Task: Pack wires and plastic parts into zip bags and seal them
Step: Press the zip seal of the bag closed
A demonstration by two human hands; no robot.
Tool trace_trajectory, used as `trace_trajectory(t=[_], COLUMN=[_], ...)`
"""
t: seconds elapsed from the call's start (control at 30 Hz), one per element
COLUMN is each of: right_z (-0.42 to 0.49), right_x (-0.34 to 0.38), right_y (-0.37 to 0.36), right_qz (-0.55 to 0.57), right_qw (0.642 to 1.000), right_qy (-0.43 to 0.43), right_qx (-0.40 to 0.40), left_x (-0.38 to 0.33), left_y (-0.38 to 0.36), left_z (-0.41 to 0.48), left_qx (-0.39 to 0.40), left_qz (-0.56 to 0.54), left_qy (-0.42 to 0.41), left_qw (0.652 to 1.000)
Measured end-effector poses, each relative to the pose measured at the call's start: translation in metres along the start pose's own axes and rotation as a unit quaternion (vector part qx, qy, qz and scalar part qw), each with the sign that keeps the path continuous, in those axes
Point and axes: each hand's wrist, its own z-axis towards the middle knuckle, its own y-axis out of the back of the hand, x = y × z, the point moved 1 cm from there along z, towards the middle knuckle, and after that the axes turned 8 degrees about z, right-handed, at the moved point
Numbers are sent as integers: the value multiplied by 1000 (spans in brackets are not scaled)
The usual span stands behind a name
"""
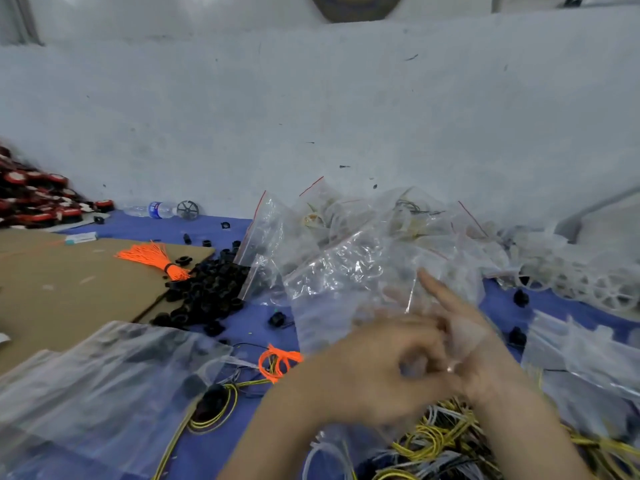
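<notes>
Wall (311,98): off-white, scuffed, dark-flecked. Worktop (242,327): blue-covered, met the wall. Cardboard sheet (69,282): brown, lay at left. Lighting: even.

I see glossy crinkled clear-plastic zip bags (346,271) mid-worktop, matt black plastic parts (211,285) beside smooth matt brown cardboard (69,282) at the left edge, translucent white plastic wheels (588,285) at the right edge, smooth-coated yellow wires (433,441) at the near edge, matt blue worktop (249,323)
</notes>
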Motion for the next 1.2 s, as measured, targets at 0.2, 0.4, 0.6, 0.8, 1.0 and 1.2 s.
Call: trace_trajectory(t=[0.2,0.4,0.6,0.8,1.0,1.2], right_z=[-11,-12,-17,-20,-18,-21], right_x=[17,18,23,22,22,24], right_y=[20,20,21,23,29,26], right_qz=[-198,-256,-235,-249,-212,-180], right_qw=[969,962,970,966,973,982], right_qy=[131,89,58,73,73,47], right_qx=[-68,-41,-19,-9,-50,-8], left_x=[35,89,91,80,82,85], left_y=[26,40,25,20,19,19], left_z=[3,-7,0,1,2,3], left_qx=[-154,-208,-137,-122,-119,-164], left_qz=[-126,-67,-66,-131,-163,-219], left_qy=[83,229,266,244,243,259], left_qw=[976,948,952,953,949,926])
